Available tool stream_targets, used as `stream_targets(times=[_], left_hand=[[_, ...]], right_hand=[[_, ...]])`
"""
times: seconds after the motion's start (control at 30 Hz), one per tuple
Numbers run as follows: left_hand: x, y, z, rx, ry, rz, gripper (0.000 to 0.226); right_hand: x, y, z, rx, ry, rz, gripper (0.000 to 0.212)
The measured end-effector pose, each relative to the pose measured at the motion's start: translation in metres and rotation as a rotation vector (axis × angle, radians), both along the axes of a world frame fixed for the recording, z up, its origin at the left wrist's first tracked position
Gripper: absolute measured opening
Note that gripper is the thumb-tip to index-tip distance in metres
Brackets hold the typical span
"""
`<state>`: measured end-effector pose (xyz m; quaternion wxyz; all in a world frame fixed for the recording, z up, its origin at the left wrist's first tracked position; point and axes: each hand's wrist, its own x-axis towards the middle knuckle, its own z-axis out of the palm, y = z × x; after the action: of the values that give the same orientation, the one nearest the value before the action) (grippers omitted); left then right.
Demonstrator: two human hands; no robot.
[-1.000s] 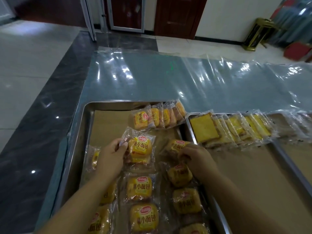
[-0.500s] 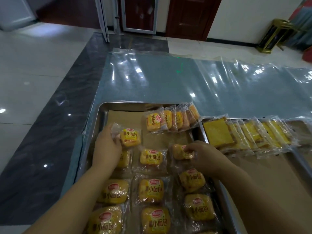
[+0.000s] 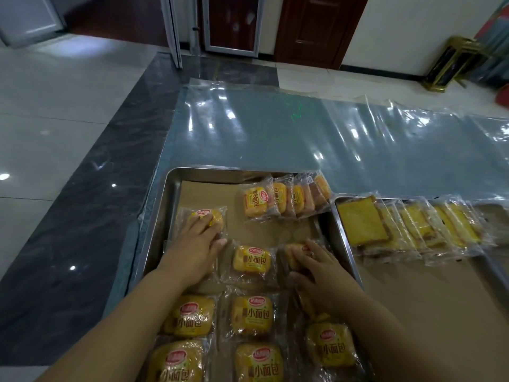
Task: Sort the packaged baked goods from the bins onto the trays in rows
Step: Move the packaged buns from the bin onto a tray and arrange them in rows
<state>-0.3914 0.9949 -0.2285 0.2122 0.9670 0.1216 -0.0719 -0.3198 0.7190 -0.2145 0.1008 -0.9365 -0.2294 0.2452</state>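
Observation:
A steel tray (image 3: 168, 194) lined with brown paper holds several yellow bread packs laid flat in rows. My left hand (image 3: 192, 249) lies flat with straight fingers on a bread pack (image 3: 217, 216) at the tray's left side, pressing it down. My right hand (image 3: 319, 277) rests with spread fingers on another bread pack (image 3: 292, 252) at the right end of the same row. Between the hands lies a pack (image 3: 252, 261) untouched. Overlapping bread packs (image 3: 281, 199) stand in a row at the tray's far edge.
A second tray (image 3: 341, 232) to the right holds a row of overlapping wrapped cake slices (image 3: 413, 227) over brown paper. Clear plastic sheeting (image 3: 303, 128) covers the table beyond the trays. The table's left edge drops to dark floor tiles.
My left hand carried its pack down from the air and now presses it flat on the tray's left. My right hand settled its pack into the row. The view shifted left.

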Motion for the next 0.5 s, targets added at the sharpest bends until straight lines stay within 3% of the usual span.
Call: stream_targets(times=[0.17,0.27,0.4,0.5], left_hand=[[-0.006,0.009,-0.006,0.05,-0.02,0.005,0.053],[-0.009,0.012,-0.009,0.069,-0.012,0.0,0.053],[-0.011,0.012,-0.009,0.064,-0.022,0.004,0.055],[-0.011,0.013,-0.009,0.069,-0.033,-0.005,0.056]], right_hand=[[0.007,0.026,0.016,0.245,-0.305,-0.085,0.032],[0.021,0.062,0.026,0.333,-0.335,-0.16,0.03],[0.05,0.11,0.035,0.173,-0.242,-0.282,0.047],[0.063,0.131,0.034,-0.076,-0.259,-0.201,0.048]])
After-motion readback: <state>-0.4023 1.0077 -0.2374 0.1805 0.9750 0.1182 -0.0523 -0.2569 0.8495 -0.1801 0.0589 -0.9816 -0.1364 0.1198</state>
